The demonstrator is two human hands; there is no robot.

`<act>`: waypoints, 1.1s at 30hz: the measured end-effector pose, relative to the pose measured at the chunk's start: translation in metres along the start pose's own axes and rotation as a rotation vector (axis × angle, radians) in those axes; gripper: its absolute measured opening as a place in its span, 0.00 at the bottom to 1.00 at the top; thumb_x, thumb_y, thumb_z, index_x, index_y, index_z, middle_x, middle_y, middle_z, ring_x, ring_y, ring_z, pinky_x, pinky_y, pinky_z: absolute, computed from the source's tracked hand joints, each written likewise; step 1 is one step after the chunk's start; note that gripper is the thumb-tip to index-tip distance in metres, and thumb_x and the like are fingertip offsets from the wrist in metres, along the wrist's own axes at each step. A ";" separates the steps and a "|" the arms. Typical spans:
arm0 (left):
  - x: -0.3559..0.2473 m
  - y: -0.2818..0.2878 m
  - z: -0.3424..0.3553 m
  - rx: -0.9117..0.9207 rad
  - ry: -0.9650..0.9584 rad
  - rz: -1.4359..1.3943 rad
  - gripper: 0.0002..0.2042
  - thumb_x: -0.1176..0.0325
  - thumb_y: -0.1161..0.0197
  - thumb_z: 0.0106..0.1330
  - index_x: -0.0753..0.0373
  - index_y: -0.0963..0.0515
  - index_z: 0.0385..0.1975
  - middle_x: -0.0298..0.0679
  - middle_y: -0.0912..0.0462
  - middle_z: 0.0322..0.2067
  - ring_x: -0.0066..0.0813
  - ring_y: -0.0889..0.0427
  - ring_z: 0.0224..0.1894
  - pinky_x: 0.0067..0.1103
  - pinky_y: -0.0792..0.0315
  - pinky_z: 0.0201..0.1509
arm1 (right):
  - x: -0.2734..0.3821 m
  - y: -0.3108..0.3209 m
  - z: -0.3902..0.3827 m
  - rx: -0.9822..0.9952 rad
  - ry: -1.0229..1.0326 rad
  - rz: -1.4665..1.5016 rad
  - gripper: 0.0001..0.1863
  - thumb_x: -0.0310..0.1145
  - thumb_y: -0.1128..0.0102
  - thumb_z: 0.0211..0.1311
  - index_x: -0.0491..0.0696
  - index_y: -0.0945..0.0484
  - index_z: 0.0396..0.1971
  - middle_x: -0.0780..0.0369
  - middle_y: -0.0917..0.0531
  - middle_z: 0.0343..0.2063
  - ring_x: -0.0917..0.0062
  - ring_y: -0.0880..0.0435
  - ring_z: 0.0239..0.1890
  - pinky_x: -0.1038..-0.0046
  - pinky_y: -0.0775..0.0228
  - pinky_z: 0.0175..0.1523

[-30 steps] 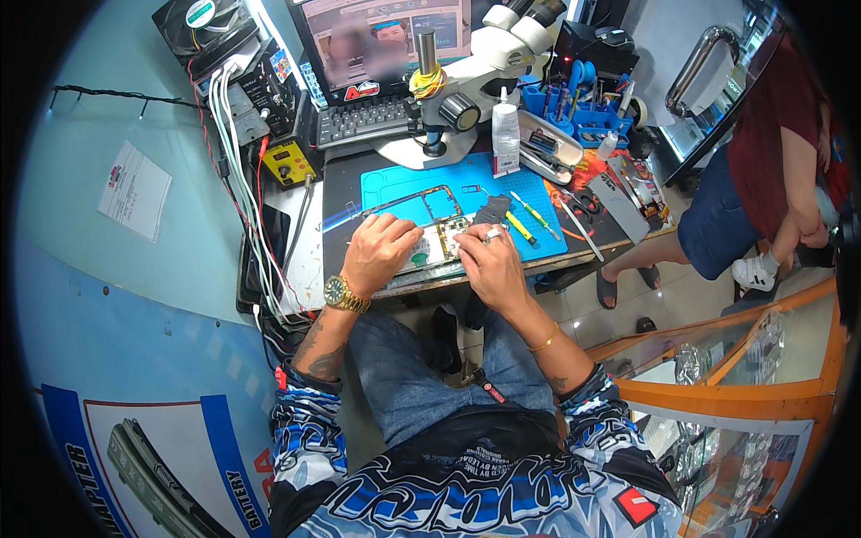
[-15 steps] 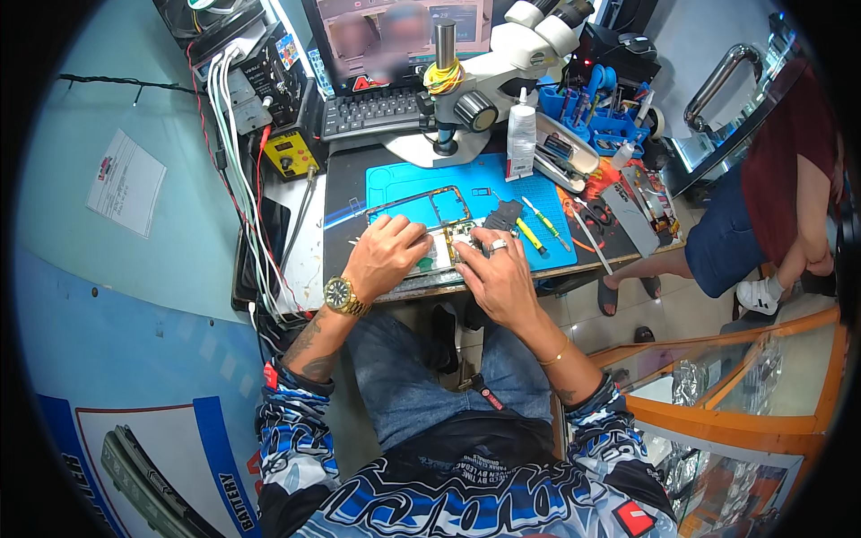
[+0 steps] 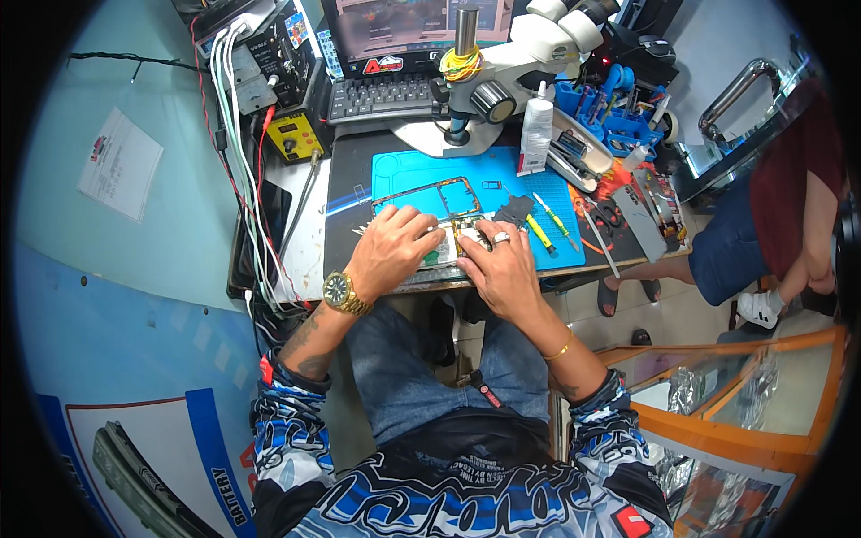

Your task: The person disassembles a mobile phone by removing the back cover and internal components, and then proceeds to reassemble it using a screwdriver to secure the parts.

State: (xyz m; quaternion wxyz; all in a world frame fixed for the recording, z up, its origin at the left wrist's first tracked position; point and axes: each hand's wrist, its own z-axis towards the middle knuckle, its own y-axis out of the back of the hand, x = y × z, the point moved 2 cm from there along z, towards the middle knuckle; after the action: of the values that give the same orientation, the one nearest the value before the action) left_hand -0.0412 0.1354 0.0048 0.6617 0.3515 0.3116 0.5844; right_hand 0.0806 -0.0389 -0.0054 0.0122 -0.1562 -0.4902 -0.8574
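Note:
An opened phone [image 3: 439, 255] with its inner parts bare lies at the front edge of the blue work mat [image 3: 395, 170], between my hands. My left hand [image 3: 392, 247] bends over its left part, fingertips closed together; whatever they grip is hidden. My right hand [image 3: 502, 271], with a ring on it, holds the phone's right part, thumb and fingers against the exposed board [image 3: 468, 235]. Just beyond is a thin dark phone frame [image 3: 421, 189]. Right of it lie a black flat piece [image 3: 514, 210], a yellow-green handled tool [image 3: 540, 235] and a slim green-yellow tool [image 3: 549, 212].
A microscope [image 3: 493, 101] stands behind the mat, before a laptop [image 3: 381, 97]. A white tube [image 3: 535, 134], an open case [image 3: 574, 152] and a blue tool holder [image 3: 628, 125] stand at right. Cables [image 3: 229, 117] hang at left. Another person [image 3: 749, 220] is at far right.
The view has shifted slightly, so the bench things sit a little further right. Both hands stay at the phone with only small finger movements.

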 end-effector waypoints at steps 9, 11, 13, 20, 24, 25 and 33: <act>-0.015 -0.002 0.008 0.011 0.174 -0.131 0.18 0.73 0.33 0.55 0.56 0.17 0.48 0.37 0.18 0.51 0.38 0.21 0.53 0.35 0.30 0.55 | 0.001 0.001 0.003 -0.008 -0.007 0.025 0.18 0.39 0.32 0.63 0.49 0.17 0.51 0.53 0.23 0.56 0.58 0.29 0.57 0.57 0.36 0.59; -0.018 -0.005 0.005 0.002 0.207 -0.142 0.18 0.72 0.33 0.55 0.56 0.17 0.48 0.37 0.18 0.51 0.39 0.21 0.54 0.35 0.31 0.56 | -0.001 0.000 0.002 -0.031 -0.027 0.059 0.19 0.39 0.30 0.61 0.48 0.17 0.51 0.53 0.23 0.55 0.58 0.29 0.57 0.57 0.36 0.60; -0.020 -0.006 0.004 -0.004 0.235 -0.147 0.18 0.71 0.33 0.55 0.55 0.17 0.48 0.37 0.18 0.52 0.39 0.22 0.55 0.36 0.32 0.58 | -0.003 -0.001 0.000 -0.054 -0.054 0.089 0.21 0.38 0.28 0.59 0.48 0.17 0.51 0.53 0.23 0.54 0.58 0.29 0.57 0.56 0.35 0.60; -0.018 -0.008 0.000 0.013 0.274 -0.152 0.19 0.70 0.32 0.54 0.53 0.16 0.48 0.36 0.19 0.56 0.38 0.22 0.58 0.39 0.34 0.60 | -0.005 0.000 -0.001 -0.023 -0.051 0.097 0.23 0.40 0.26 0.56 0.49 0.17 0.51 0.54 0.24 0.55 0.58 0.28 0.57 0.57 0.35 0.60; -0.017 -0.009 -0.002 0.026 0.284 -0.158 0.19 0.69 0.32 0.54 0.52 0.16 0.48 0.35 0.19 0.57 0.38 0.23 0.59 0.39 0.35 0.61 | -0.005 0.000 0.003 0.023 -0.068 0.088 0.22 0.40 0.26 0.57 0.49 0.16 0.51 0.54 0.24 0.56 0.59 0.28 0.57 0.57 0.35 0.60; -0.017 -0.009 -0.002 0.026 0.286 -0.156 0.19 0.69 0.32 0.54 0.52 0.16 0.48 0.35 0.19 0.57 0.37 0.23 0.59 0.39 0.35 0.61 | -0.005 0.000 0.004 0.029 -0.066 0.082 0.22 0.39 0.26 0.57 0.49 0.16 0.51 0.54 0.24 0.56 0.59 0.28 0.57 0.57 0.35 0.59; -0.014 -0.010 0.000 0.043 0.285 -0.172 0.19 0.67 0.30 0.55 0.53 0.16 0.49 0.36 0.19 0.57 0.38 0.23 0.58 0.40 0.34 0.61 | -0.001 0.004 0.007 0.039 -0.005 0.013 0.22 0.38 0.27 0.57 0.49 0.16 0.52 0.54 0.24 0.57 0.61 0.28 0.57 0.61 0.36 0.55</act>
State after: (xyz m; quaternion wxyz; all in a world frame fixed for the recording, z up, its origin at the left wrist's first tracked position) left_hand -0.0379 0.1206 -0.0033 0.6507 0.2511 0.4438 0.5626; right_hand 0.0842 -0.0353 0.0013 0.0194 -0.1613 -0.5059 -0.8471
